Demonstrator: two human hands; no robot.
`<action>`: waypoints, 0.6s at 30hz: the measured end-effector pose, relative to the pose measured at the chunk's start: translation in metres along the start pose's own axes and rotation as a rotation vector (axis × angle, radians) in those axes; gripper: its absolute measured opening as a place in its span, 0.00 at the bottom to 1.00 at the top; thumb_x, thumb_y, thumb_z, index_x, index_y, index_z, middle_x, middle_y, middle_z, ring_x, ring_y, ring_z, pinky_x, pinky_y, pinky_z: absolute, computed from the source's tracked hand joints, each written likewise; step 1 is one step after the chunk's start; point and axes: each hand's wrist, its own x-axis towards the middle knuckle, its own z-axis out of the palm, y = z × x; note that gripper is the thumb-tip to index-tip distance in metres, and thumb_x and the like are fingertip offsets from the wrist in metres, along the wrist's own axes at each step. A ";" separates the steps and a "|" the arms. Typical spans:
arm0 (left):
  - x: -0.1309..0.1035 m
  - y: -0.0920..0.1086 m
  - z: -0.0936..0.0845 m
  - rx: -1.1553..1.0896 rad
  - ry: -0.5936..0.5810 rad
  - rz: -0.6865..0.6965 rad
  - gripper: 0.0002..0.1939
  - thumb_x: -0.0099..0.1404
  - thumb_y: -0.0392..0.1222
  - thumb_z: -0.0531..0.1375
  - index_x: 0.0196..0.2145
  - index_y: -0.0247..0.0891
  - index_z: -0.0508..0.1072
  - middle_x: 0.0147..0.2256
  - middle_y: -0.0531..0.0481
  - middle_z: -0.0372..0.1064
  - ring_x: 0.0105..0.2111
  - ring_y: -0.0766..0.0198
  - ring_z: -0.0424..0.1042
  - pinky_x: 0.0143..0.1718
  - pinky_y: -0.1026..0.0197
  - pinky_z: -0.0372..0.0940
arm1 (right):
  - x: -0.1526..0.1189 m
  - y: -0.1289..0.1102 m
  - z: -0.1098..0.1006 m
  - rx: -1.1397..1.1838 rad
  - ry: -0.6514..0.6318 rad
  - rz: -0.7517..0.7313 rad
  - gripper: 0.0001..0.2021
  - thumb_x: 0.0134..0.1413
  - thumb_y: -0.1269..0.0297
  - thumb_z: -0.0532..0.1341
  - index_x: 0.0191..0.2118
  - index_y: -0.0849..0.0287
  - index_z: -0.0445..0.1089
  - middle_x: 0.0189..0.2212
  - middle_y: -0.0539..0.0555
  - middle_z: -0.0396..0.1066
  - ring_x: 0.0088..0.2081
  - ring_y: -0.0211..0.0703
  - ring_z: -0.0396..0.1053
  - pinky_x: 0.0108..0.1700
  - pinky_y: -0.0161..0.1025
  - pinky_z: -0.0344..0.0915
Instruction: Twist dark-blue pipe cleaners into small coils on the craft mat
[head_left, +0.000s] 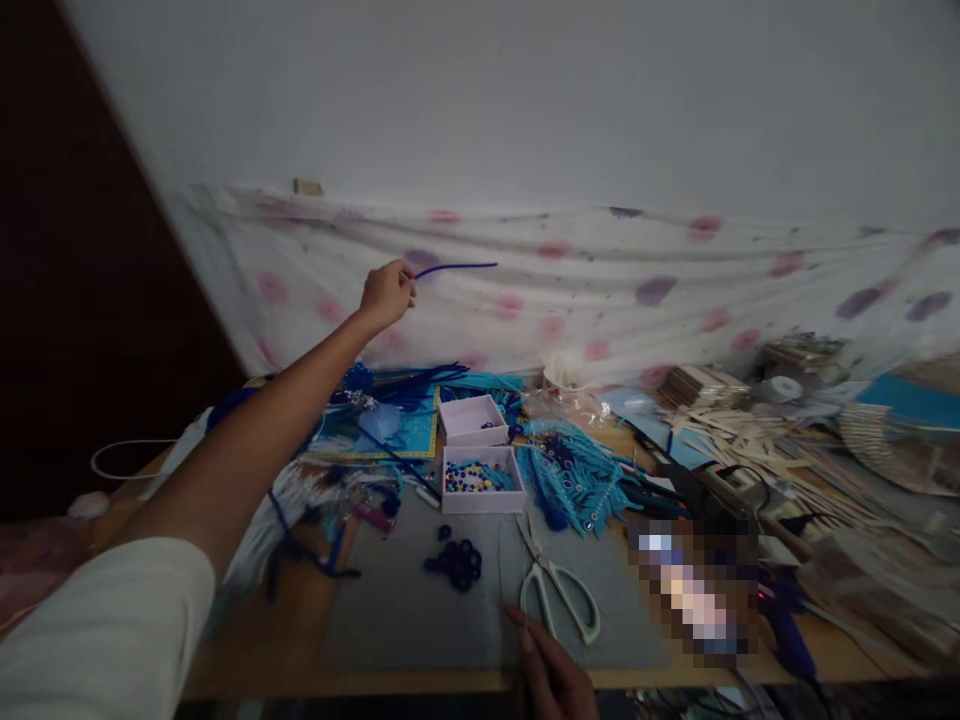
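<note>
My left hand point(388, 297) reaches up and forward, its fingers pinched on one end of a dark blue pipe cleaner point(457, 266). The pipe cleaner's free end points right, in front of the draped cloth. Low at the front edge, my right hand point(551, 668) is closed, thumb against fingers, on what looks like a thin strand point(502, 560). White-handled scissors point(556, 588) lie on the grey mat point(405, 640) just beyond it. Left of the scissors sits a small cluster of dark blue rings point(455, 566).
A white box point(484, 503) holds beads; another white box point(469, 405) stands behind it. Light blue pipe-cleaner pieces point(592, 480) are heaped right of them. A blurred-out bright patch point(694, 595), a glue gun point(787, 635) and wooden sticks point(765, 450) crowd the right side.
</note>
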 end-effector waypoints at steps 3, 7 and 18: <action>-0.056 0.037 0.001 -0.486 -0.237 -0.184 0.05 0.68 0.33 0.56 0.42 0.36 0.67 0.35 0.45 0.75 0.27 0.64 0.77 0.32 0.62 0.69 | 0.000 -0.007 -0.006 0.041 -0.017 0.004 0.25 0.54 0.41 0.63 0.43 0.57 0.83 0.14 0.49 0.65 0.16 0.38 0.58 0.19 0.33 0.58; -0.158 0.068 0.026 -0.931 -0.531 -0.304 0.03 0.67 0.34 0.59 0.38 0.36 0.67 0.31 0.47 0.76 0.24 0.63 0.78 0.24 0.66 0.68 | 0.005 -0.035 -0.021 -0.036 -0.050 -0.172 0.22 0.56 0.47 0.63 0.48 0.56 0.81 0.22 0.52 0.72 0.20 0.39 0.61 0.21 0.33 0.60; -0.291 0.095 0.074 -1.269 -0.622 -0.559 0.12 0.65 0.34 0.61 0.46 0.37 0.66 0.29 0.47 0.78 0.24 0.62 0.79 0.22 0.69 0.68 | -0.005 -0.093 -0.041 -0.215 -0.144 -0.533 0.11 0.64 0.62 0.60 0.45 0.57 0.80 0.27 0.52 0.70 0.30 0.41 0.68 0.31 0.35 0.62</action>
